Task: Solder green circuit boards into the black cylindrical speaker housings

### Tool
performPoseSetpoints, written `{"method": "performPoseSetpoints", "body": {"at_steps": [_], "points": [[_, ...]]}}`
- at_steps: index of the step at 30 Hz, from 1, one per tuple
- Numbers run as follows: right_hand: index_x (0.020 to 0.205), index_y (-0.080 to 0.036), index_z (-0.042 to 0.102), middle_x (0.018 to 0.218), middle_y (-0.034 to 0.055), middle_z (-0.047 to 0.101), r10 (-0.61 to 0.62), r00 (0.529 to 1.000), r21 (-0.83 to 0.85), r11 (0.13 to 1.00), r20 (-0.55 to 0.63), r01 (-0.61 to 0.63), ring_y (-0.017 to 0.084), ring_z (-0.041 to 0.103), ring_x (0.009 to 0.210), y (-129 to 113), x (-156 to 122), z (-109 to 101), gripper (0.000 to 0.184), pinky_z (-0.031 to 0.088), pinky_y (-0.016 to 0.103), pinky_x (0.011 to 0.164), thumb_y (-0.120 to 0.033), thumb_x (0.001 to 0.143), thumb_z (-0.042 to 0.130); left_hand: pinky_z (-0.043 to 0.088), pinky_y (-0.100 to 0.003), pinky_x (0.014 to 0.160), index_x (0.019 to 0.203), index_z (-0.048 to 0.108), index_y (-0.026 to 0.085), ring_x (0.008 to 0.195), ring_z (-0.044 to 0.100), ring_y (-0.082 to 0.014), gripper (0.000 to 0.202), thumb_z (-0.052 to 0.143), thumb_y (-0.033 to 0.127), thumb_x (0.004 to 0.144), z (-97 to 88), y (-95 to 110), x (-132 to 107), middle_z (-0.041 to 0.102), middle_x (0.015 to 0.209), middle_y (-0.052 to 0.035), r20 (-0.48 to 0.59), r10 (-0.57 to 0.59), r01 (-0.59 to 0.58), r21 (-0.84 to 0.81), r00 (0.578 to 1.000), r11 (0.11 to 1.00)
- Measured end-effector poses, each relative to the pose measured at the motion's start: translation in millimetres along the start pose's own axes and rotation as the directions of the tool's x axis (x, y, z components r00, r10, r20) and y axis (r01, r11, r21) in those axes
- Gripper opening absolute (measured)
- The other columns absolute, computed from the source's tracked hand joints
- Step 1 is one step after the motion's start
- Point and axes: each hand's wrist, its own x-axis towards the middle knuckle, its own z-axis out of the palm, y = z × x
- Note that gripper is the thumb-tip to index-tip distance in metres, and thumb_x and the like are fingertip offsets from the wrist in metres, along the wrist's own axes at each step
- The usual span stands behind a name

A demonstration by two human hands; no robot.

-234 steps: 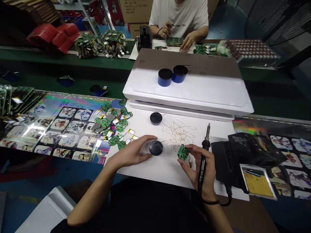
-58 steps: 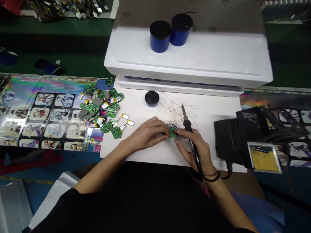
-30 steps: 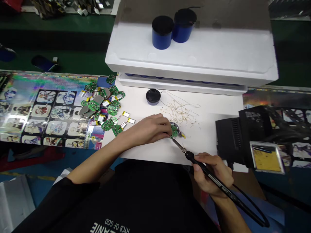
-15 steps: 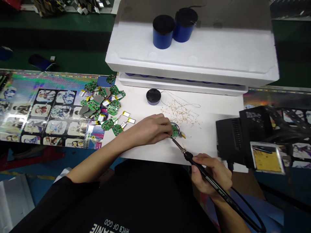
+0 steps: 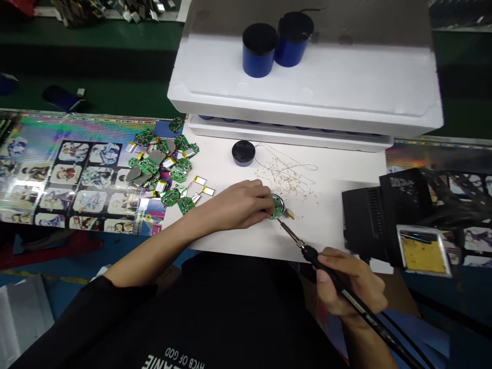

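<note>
My left hand [image 5: 239, 205] reaches in from the left, its fingertips pressing a round green circuit board [image 5: 277, 207] that lies on a round dark speaker [image 5: 280, 201]. My right hand [image 5: 353, 279] is shut around a black soldering iron [image 5: 338, 279]. The iron's metal tip [image 5: 286, 228] points up-left and stops just short of the board. A small yellow battery [image 5: 290, 214] lies on a wire beside the board. My left fingers hide part of the board's left side.
A white work surface [image 5: 323, 236] holds solder crumbs [image 5: 284, 179] and a wired black speaker [image 5: 243, 152]. Left of it is a heap of green boards with batteries [image 5: 161, 169] on a holographic sheet [image 5: 77, 169]. A foam box [image 5: 303, 87] carries blue cylinders [image 5: 259, 50]. A black soldering station [image 5: 365, 220] stands right.
My right hand has drawn back down and to the right with the iron, moving the tip slightly away from the board. My left hand and the board have barely moved.
</note>
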Motion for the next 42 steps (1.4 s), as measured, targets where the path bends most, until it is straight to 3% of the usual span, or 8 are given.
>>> {"method": "performPoseSetpoints", "body": {"at_steps": [7,12,19,24,31,34,39,42], "points": [[0.096,-0.021,0.075,0.074,0.0019,0.073,0.275,0.942,0.095,0.961,-0.191,-0.261,0.022,0.076,0.065,23.0,-11.7,-7.5,0.014,0.062,0.034,0.053,-0.029,0.086,0.079,0.048,-0.037,0.092,0.104,0.073,0.018,0.100,0.063,-0.0249,0.016,0.057,0.020,0.107,0.4,0.5,1.0,0.074,0.105,-0.0090,0.010,-0.004,0.004,0.016,1.000,1.000],[0.095,-0.019,0.072,0.081,0.0021,0.074,0.344,0.900,0.146,0.938,-0.267,-0.315,0.017,0.072,0.057,26.4,-15.6,-1.4,0.018,0.057,0.027,0.046,-0.030,0.085,0.082,0.049,-0.038,0.094,0.106,0.074,0.018,0.101,0.065,-0.0244,0.019,0.056,0.023,0.108,0.8,-0.2,-0.5,0.074,0.108,-0.0096,0.003,-0.012,0.012,0.030,1.000,0.999],[0.112,-0.021,0.066,0.078,-0.0024,0.072,0.493,0.845,0.333,0.847,-0.206,-0.413,0.012,0.066,0.054,23.0,-2.5,17.9,0.026,0.054,0.024,0.052,-0.029,0.091,0.078,0.052,-0.047,0.113,0.112,0.071,0.019,0.137,0.057,-0.0339,0.022,0.075,0.035,0.098,18.6,-2.1,-14.2,0.058,0.146,-0.0188,-0.125,-0.064,0.049,-0.119,0.990,0.992],[0.114,-0.021,0.066,0.082,-0.0009,0.074,0.540,0.827,0.375,0.807,-0.157,-0.456,0.015,0.072,0.067,32.2,4.2,31.2,0.024,0.060,0.030,0.067,-0.032,0.095,0.076,0.055,-0.041,0.113,0.107,0.067,0.019,0.138,0.062,-0.0273,0.008,0.064,0.026,0.105,36.3,1.0,-26.7,0.058,0.150,-0.0172,-0.186,-0.184,0.130,-0.272,0.965,0.953],[0.113,-0.022,0.067,0.082,-0.0002,0.075,0.567,0.817,0.355,0.788,-0.102,-0.503,0.016,0.075,0.073,38.4,-0.1,39.9,0.021,0.059,0.030,0.072,-0.034,0.097,0.073,0.058,-0.040,0.111,0.101,0.068,0.023,0.134,0.066,-0.0266,0.013,0.079,0.029,0.096,-10.1,-0.5,-82.8,0.067,0.144,-0.0103,-0.184,-0.384,0.274,-0.438,0.905,0.856],[0.115,-0.023,0.067,0.084,0.0002,0.076,0.570,0.815,0.348,0.789,-0.104,-0.507,0.016,0.075,0.075,40.5,-4.2,41.7,0.022,0.060,0.031,0.074,-0.034,0.098,0.073,0.059,-0.047,0.112,0.094,0.069,0.024,0.136,0.065,-0.0268,0.015,0.082,0.030,0.093,-45.2,-10.9,-117.3,0.070,0.141,-0.0062,-0.338,-0.506,0.319,-0.477,0.794,0.819],[0.118,-0.024,0.066,0.087,0.0001,0.075,0.575,0.812,0.342,0.787,-0.101,-0.514,0.016,0.074,0.076,46.6,-6.2,45.8,0.024,0.061,0.032,0.075,-0.034,0.097,0.073,0.053,-0.058,0.119,0.087,0.060,0.019,0.130,0.066,-0.0239,0.050,0.095,0.053,0.074,-94.7,-64.8,-151.0,0.074,0.129,-0.0021,-0.732,-0.558,0.429,-0.392,0.390,0.814],[0.117,-0.024,0.067,0.086,-0.0002,0.075,0.575,0.814,0.320,0.789,-0.084,-0.524,0.016,0.073,0.076,49.0,-4.7,47.0,0.024,0.060,0.032,0.075,-0.035,0.097,0.073,0.054,-0.054,0.118,0.083,0.053,0.016,0.119,0.069,-0.0180,0.061,0.090,0.064,0.074,-117.5,-118.0,-151.1,0.075,0.117,-0.0039,-0.832,-0.504,0.533,-0.325,0.231,0.781]]}}
